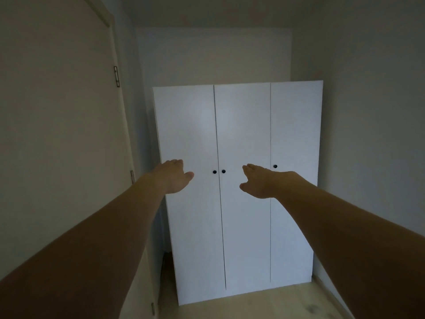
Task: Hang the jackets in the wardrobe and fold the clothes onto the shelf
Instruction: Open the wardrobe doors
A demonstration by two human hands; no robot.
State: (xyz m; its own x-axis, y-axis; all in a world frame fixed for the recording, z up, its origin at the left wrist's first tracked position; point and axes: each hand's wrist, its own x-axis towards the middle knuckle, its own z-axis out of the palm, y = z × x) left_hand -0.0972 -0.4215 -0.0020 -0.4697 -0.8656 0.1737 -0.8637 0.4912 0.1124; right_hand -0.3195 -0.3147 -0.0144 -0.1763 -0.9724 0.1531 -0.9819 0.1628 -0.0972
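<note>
A white wardrobe (239,134) with three closed doors stands ahead against the back wall. Two small black knobs (219,171) sit side by side at the seam of the left and middle doors, and a third knob (275,166) is on the right door. Both my arms reach forward. My left hand (173,176) hovers palm down in front of the left door, left of the paired knobs, holding nothing. My right hand (259,181) is stretched out before the middle door, right of those knobs, fingers straight and empty. No jackets or clothes are in view.
A room door (57,134) with hinges stands open along the left side, close to the wardrobe. Plain walls close in at the right and back. Light wooden floor (253,305) lies in front of the wardrobe.
</note>
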